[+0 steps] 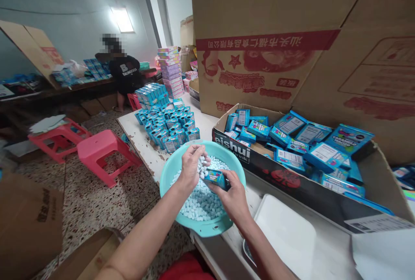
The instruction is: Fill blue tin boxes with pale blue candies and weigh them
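Note:
A turquoise basin [168,165] full of small pale blue candies [201,204] stands at the table's edge. Over it my right hand [234,193] is closed around a small blue candy box [215,178], held tilted with one end toward my left hand. My left hand [192,163] is cupped around several candies [202,167], right at the end of that box. Whether candies are passing into the box cannot be made out. Behind the basin, many small blue boxes [171,143] stand upright in rows, several with dark openings on top.
On the right, a cardboard tray [231,146] holds loose blue boxes, with a large carton [266,77] behind it. A white lid [285,232] lies in front. Pink stools [100,150] stand left; a person [125,70] is at the far table.

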Motion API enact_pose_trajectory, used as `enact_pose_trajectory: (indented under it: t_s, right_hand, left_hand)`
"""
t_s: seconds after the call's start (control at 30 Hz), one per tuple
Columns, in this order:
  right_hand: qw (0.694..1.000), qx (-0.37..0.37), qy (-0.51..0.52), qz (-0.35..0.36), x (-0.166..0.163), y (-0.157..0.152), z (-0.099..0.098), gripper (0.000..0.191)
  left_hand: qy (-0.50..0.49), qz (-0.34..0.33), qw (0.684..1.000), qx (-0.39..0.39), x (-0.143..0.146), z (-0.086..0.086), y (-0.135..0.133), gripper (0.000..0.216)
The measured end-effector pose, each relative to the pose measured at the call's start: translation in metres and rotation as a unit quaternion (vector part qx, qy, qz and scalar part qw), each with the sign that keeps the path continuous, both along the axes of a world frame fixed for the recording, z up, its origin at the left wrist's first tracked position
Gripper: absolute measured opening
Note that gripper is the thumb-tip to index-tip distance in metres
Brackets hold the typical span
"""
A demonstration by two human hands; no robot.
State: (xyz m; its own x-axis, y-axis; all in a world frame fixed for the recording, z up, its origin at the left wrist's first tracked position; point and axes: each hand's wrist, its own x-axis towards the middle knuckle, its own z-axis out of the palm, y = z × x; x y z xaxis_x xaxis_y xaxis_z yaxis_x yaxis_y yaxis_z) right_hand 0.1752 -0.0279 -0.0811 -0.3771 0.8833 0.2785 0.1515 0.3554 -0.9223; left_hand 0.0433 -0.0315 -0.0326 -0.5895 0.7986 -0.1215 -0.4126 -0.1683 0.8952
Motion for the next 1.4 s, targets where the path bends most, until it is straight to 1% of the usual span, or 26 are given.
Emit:
enact_pose_trajectory:
  t_s: [0.2, 0.3, 0.4, 0.57, 0.67, 0.73, 0.87, 0.93, 1.03, 1.13, 1.23, 1.4]
  right_hand:
    - [0.999, -0.025, -0.005, 0.026, 0.004, -0.001, 0.003, 0.029]
    - [1.000, -0.026, -0.002, 0.009, 0.006, -0.001, 0.006, 0.028]
    - [1.000, -0.022, -0.002, 0.012, 0.005, -0.001, 0.007, 0.029]
    - [1.000, -0.027, -0.009, 0.006, 0.002, -0.001, 0.007, 0.028]
    - [1.000, -0.027, -0.006, 0.009, 0.004, -0.001, 0.007, 0.029]
    - [0.999, -0.032, 0.000, 0.002, 0.006, -0.001, 0.006, 0.030]
    - [0.999, -0.042, 0.010, -0.019, 0.010, -0.002, 0.007, 0.028]
    - [0.999, -0.038, 0.013, -0.011, 0.011, -0.004, 0.007, 0.028]
    - [0.998, -0.058, 0.023, 0.010, 0.014, -0.005, 0.009, 0.028]
    - [0.996, -0.076, 0.044, -0.016, 0.019, -0.004, 0.011, 0.030]
    - [0.995, -0.083, 0.057, -0.025, 0.021, -0.001, 0.009, 0.032]
    - [0.989, -0.114, 0.095, -0.017, 0.018, 0.002, -0.004, 0.035]
  left_hand:
    - [0.021, -0.006, 1.000, -0.005, 0.003, -0.003, 0.001, 0.040]
    - [0.024, -0.007, 1.000, -0.002, 0.005, -0.001, 0.000, 0.039]
    - [0.018, -0.013, 1.000, -0.002, 0.005, 0.000, 0.001, 0.038]
    - [0.035, -0.046, 0.998, 0.002, 0.001, -0.001, 0.002, 0.034]
    - [0.029, -0.038, 0.999, 0.015, 0.000, -0.001, 0.000, 0.033]
    - [0.033, -0.034, 0.999, 0.010, 0.001, 0.000, -0.002, 0.033]
    - [0.065, -0.065, 0.996, 0.010, 0.011, 0.002, -0.003, 0.034]
    - [0.075, -0.078, 0.994, 0.020, 0.015, 0.004, -0.002, 0.034]
    - [0.071, -0.072, 0.995, 0.026, 0.015, 0.008, 0.000, 0.034]
    - [0.058, -0.044, 0.997, 0.031, 0.006, 0.009, -0.001, 0.032]
    - [0.041, -0.018, 0.999, 0.021, -0.002, 0.004, -0.004, 0.032]
    - [0.042, -0.011, 0.999, -0.016, -0.010, -0.012, -0.013, 0.032]
